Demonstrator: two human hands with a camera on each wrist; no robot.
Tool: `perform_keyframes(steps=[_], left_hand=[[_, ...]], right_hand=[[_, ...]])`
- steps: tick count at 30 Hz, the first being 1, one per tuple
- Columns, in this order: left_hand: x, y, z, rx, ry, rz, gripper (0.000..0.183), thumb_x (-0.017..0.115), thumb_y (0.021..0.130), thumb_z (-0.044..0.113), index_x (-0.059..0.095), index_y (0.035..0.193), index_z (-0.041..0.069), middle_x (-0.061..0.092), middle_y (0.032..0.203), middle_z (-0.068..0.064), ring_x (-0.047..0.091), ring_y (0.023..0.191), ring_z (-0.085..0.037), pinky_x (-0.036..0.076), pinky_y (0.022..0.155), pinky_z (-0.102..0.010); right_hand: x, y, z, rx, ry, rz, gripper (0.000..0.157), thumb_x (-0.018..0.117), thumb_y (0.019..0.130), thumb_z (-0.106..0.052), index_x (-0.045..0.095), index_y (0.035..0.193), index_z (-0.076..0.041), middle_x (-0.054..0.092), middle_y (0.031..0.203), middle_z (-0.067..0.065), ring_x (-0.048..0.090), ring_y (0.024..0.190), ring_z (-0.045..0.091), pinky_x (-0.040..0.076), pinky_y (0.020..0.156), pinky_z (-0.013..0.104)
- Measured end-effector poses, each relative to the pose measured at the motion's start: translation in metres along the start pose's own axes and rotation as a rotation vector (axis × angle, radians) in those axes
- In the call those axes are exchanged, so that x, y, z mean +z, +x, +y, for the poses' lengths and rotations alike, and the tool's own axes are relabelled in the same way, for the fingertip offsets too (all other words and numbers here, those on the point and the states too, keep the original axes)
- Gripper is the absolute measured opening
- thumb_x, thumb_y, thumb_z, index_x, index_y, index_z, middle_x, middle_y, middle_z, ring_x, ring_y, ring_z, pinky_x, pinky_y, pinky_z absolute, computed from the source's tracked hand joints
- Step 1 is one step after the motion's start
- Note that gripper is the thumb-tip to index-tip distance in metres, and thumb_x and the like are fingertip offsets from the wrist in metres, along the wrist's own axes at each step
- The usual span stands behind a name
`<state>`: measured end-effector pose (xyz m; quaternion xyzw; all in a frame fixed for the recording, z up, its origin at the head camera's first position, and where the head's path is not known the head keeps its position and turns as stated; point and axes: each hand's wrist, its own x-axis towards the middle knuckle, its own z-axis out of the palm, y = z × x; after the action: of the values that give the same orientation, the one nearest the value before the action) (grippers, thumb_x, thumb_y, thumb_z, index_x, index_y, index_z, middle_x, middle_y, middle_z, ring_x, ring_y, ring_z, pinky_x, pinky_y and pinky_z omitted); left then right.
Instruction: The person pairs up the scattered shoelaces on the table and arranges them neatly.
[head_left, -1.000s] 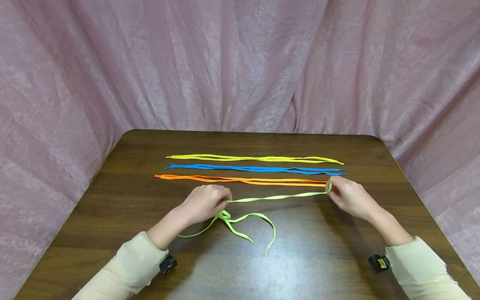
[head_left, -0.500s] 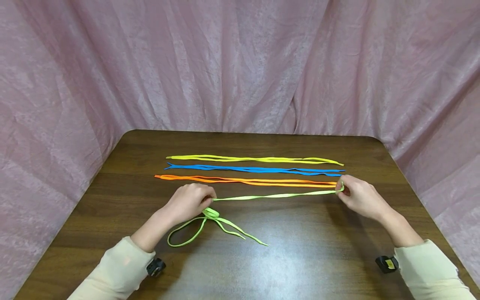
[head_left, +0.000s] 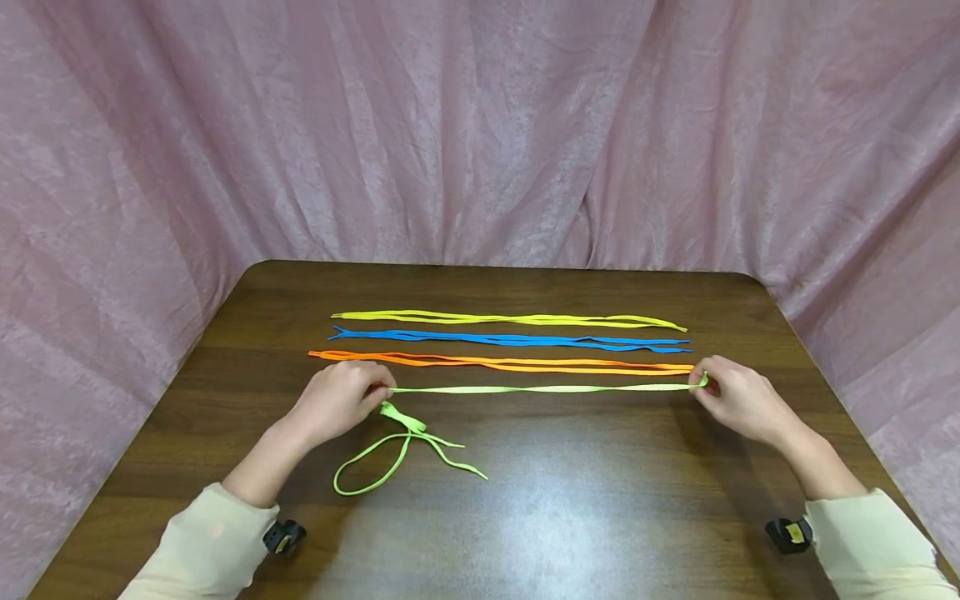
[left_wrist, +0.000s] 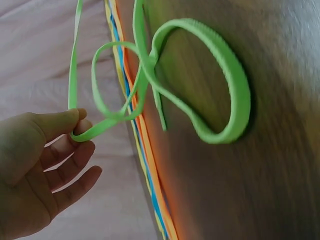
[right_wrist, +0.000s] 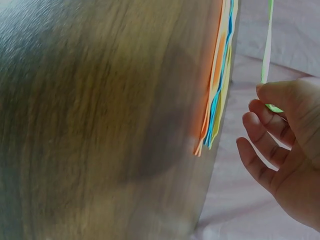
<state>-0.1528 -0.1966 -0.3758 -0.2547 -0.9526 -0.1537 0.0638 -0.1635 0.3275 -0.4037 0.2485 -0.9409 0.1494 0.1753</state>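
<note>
A light green shoelace (head_left: pixel 525 389) is stretched nearly straight between the two hands, just in front of the orange laces. The left hand (head_left: pixel 337 398) pinches it between thumb and index finger, the other fingers loosely bent in the left wrist view. From that pinch the rest of the green lace (left_wrist: pixel 235 85) hangs in loops, with loose ends lying toward the middle of the table. The right hand (head_left: pixel 738 400) pinches the other part of the lace, and a short bit of green (right_wrist: pixel 273 108) shows below its thumb.
Behind the green lace lie orange laces (head_left: pixel 495 363), blue laces (head_left: pixel 480 337) and yellow laces (head_left: pixel 480 317) in roughly parallel rows across the brown wooden table (head_left: pixel 600 517). A pink curtain (head_left: pixel 480 133) hangs beyond the far edge.
The left hand has moved left and the right hand right, so the green stretch between them has grown longer. The hanging loops have shifted left with the left hand.
</note>
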Motion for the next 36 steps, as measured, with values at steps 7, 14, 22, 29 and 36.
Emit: perform_keyframes(steps=[7, 14, 22, 29, 36], left_hand=[[-0.011, -0.004, -0.011, -0.028, 0.024, 0.051, 0.004, 0.069, 0.081, 0.014, 0.070, 0.084, 0.017, 0.065, 0.079, 0.009, 0.058, 0.067, -0.010, 0.045, 0.056, -0.033], [-0.017, -0.010, -0.029, -0.089, 0.026, 0.068, 0.004, 0.069, 0.081, 0.015, 0.070, 0.084, 0.018, 0.065, 0.079, 0.009, 0.057, 0.065, -0.010, 0.046, 0.058, -0.037], [-0.018, -0.020, -0.054, -0.153, 0.026, 0.071, 0.004, 0.069, 0.080, 0.015, 0.070, 0.084, 0.016, 0.067, 0.081, 0.004, 0.060, 0.068, -0.016, 0.046, 0.059, -0.042], [-0.014, -0.030, -0.077, -0.196, 0.045, 0.053, 0.004, 0.067, 0.083, 0.017, 0.069, 0.085, 0.017, 0.067, 0.084, 0.001, 0.061, 0.071, -0.020, 0.046, 0.061, -0.043], [-0.016, -0.039, -0.092, -0.250, 0.047, 0.040, 0.005, 0.065, 0.084, 0.017, 0.070, 0.086, 0.017, 0.069, 0.086, -0.004, 0.060, 0.067, -0.021, 0.043, 0.057, -0.043]], right_hand=[[-0.001, -0.004, 0.007, 0.015, -0.008, -0.019, 0.017, 0.067, 0.072, -0.002, 0.057, 0.077, -0.015, 0.048, 0.068, -0.010, 0.048, 0.061, 0.007, 0.038, 0.051, 0.024], [-0.003, -0.009, 0.013, 0.037, -0.026, -0.042, 0.016, 0.068, 0.072, -0.004, 0.057, 0.076, -0.015, 0.048, 0.068, -0.010, 0.048, 0.061, 0.008, 0.038, 0.050, 0.024], [-0.003, -0.012, 0.021, 0.048, -0.048, -0.050, 0.020, 0.071, 0.068, -0.007, 0.055, 0.072, -0.018, 0.047, 0.066, -0.008, 0.046, 0.058, 0.006, 0.035, 0.048, 0.024], [-0.004, -0.015, 0.026, 0.072, -0.062, -0.074, 0.022, 0.071, 0.068, -0.007, 0.055, 0.070, -0.022, 0.051, 0.069, -0.012, 0.050, 0.062, 0.008, 0.040, 0.053, 0.028], [-0.005, -0.015, 0.029, 0.059, -0.066, -0.075, 0.017, 0.068, 0.071, -0.003, 0.058, 0.074, -0.017, 0.052, 0.069, -0.011, 0.049, 0.063, 0.004, 0.041, 0.054, 0.027]])
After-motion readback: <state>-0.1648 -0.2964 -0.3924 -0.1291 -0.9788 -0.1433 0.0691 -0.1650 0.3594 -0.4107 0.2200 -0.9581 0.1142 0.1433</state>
